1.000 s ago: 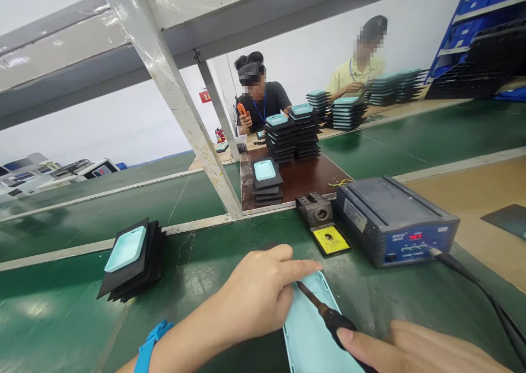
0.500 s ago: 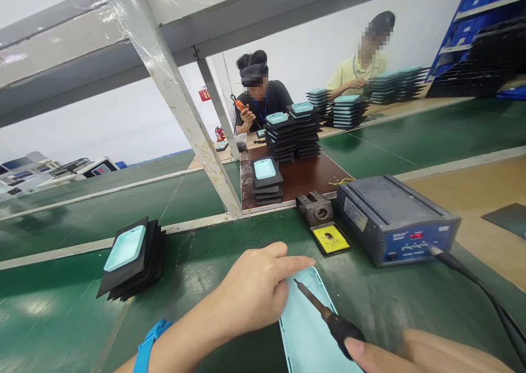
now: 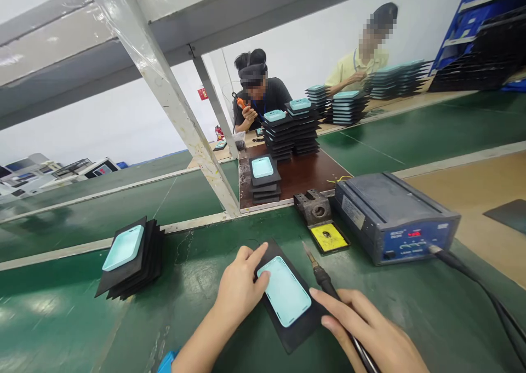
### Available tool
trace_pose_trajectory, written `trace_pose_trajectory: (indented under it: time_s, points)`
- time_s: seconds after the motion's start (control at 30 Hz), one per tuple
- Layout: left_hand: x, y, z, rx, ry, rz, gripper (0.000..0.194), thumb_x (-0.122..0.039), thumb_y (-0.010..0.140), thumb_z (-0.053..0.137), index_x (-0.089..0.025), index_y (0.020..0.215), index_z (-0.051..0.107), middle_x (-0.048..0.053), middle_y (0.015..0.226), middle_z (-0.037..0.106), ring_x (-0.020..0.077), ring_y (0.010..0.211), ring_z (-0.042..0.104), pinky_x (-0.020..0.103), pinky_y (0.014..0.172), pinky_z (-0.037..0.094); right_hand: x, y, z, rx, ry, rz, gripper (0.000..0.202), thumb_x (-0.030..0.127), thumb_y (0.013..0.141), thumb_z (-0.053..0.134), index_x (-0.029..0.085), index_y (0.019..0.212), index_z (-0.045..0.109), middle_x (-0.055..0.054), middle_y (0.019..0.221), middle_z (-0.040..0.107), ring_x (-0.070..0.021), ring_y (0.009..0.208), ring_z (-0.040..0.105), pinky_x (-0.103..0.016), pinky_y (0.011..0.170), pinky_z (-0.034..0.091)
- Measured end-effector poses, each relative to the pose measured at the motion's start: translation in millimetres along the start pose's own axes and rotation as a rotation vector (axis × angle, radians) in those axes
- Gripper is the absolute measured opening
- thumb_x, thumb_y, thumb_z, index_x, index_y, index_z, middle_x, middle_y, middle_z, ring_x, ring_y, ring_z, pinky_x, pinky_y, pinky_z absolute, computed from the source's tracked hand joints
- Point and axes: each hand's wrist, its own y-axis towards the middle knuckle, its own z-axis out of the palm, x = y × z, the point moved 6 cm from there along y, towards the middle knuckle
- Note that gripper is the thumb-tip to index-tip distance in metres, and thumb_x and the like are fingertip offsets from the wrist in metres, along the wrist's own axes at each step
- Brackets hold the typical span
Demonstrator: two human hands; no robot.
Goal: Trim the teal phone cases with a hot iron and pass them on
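A shallow light-blue plastic case [image 3: 285, 292] lies open side up on a black sheet [image 3: 293, 337] in front of me. My left hand [image 3: 241, 280] is at its upper left, with the thumb over the case rim and the index finger stretched to the sheet's top corner. In my right hand [image 3: 365, 326] is a soldering iron [image 3: 324, 281], its tip pointing up and away, right of the case and apart from it. The right index fingertip is close to the case's right edge; whether it touches is unclear.
Ahead stand a soldering station [image 3: 398, 214] and an iron holder with a yellow sponge [image 3: 329, 236]. At left is a stack of black sheets topped by a blue case [image 3: 123, 247]. A post [image 3: 164, 99] rises in front. Two people [image 3: 263, 96] work beyond, near more stacks [image 3: 291, 132].
The case, raised close to me before, now lies lower on the black sheet. My left hand has shifted left and down. The iron has moved off the case to its right.
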Motion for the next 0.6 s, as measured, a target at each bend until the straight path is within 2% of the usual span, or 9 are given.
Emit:
trace_pose_trajectory:
  time_s: [0.07, 0.13, 0.23, 0.3, 0.4, 0.47, 0.53, 0.6]
  points:
    - [13.1, -17.5, -7.0, 0.005, -0.385, -0.137, 0.062, -0.037, 0.087, 0.059, -0.026, 0.146, 0.041, 0.010, 0.128, 0.050, 0.0196, 0.096, 0.062, 0.033, 0.083, 0.050, -4.3, 0.1, 13.9, 0.015, -0.016, 0.023, 0.054, 0.062, 0.093, 0.047, 0.024, 0.132, 0.049, -0.007, 0.105, 0.060, -0.0108, 0.080, 0.070, -0.010, 0.059, 0.052]
    - [25.0, -38.6, -6.8, 0.009, -0.819, -0.333, 0.069, -0.045, 0.083, 0.067, -0.025, 0.143, 0.041, 0.013, 0.140, 0.043, 0.0234, 0.112, 0.058, 0.034, 0.092, 0.049, -10.2, -0.8, 29.2, -0.019, -0.106, 0.088, 0.033, 0.045, 0.099, 0.043, 0.026, 0.124, 0.053, -0.006, 0.104, 0.060, -0.0115, 0.075, 0.070, -0.014, 0.052, 0.052]
    - [29.2, -63.6, 4.2, -0.053, -1.288, -0.583, 0.076, -0.041, 0.073, 0.079, -0.022, 0.137, 0.043, 0.015, 0.146, 0.039, 0.0278, 0.120, 0.056, 0.037, 0.098, 0.047, -15.3, -3.7, 50.7, -0.055, -0.206, 0.140, 0.027, 0.030, 0.100, 0.035, 0.028, 0.118, 0.055, -0.007, 0.103, 0.060, -0.0148, 0.070, 0.069, -0.022, 0.046, 0.051]
    - [23.6, -68.1, 13.6, -0.103, -1.407, -0.651, 0.082, -0.034, 0.070, 0.082, -0.021, 0.138, 0.039, 0.015, 0.148, 0.037, 0.0276, 0.115, 0.059, 0.037, 0.093, 0.051, -16.4, -6.5, 61.2, -0.019, -0.191, 0.127, 0.029, 0.027, 0.099, 0.036, 0.028, 0.120, 0.055, -0.007, 0.105, 0.060, -0.0160, 0.075, 0.069, -0.023, 0.049, 0.053]
    - [13.6, -58.3, 26.7, -0.110, -1.353, -0.647, 0.091, -0.031, 0.073, 0.079, -0.020, 0.146, 0.025, 0.018, 0.146, 0.037, 0.0180, 0.092, 0.063, 0.029, 0.074, 0.052, -18.1, -10.8, 67.3, 0.056, -0.165, 0.107, 0.033, 0.024, 0.096, 0.041, 0.029, 0.127, 0.052, -0.007, 0.111, 0.059, -0.0148, 0.084, 0.069, -0.019, 0.054, 0.053]
    - [11.8, -44.7, 31.0, -0.100, -1.160, -0.574, 0.098, -0.033, 0.075, 0.077, -0.019, 0.150, 0.016, 0.019, 0.137, 0.044, 0.0103, 0.073, 0.057, 0.025, 0.063, 0.047, -19.4, -12.0, 65.5, 0.050, -0.174, 0.109, 0.032, 0.022, 0.097, 0.039, 0.028, 0.124, 0.053, -0.008, 0.112, 0.058, -0.0151, 0.081, 0.069, -0.020, 0.052, 0.052]
    - [14.1, -29.4, 31.6, -0.112, -0.895, -0.475, 0.104, -0.034, 0.073, 0.077, -0.017, 0.153, 0.012, 0.014, 0.123, 0.053, 0.0072, 0.061, 0.048, 0.024, 0.059, 0.043, -20.6, -11.6, 61.6, -0.004, -0.189, 0.111, 0.030, 0.022, 0.098, 0.034, 0.027, 0.119, 0.055, -0.009, 0.108, 0.058, -0.0155, 0.073, 0.069, -0.021, 0.045, 0.050]
    - [18.2, -16.0, 32.8, -0.126, -0.704, -0.410, 0.104, -0.033, 0.070, 0.079, -0.014, 0.152, 0.019, 0.007, 0.105, 0.058, 0.0078, 0.059, 0.045, 0.025, 0.060, 0.042, -22.0, -10.6, 59.0, -0.052, -0.189, 0.109, 0.030, 0.023, 0.099, 0.031, 0.026, 0.116, 0.055, -0.009, 0.106, 0.058, -0.0144, 0.067, 0.068, -0.021, 0.043, 0.049]
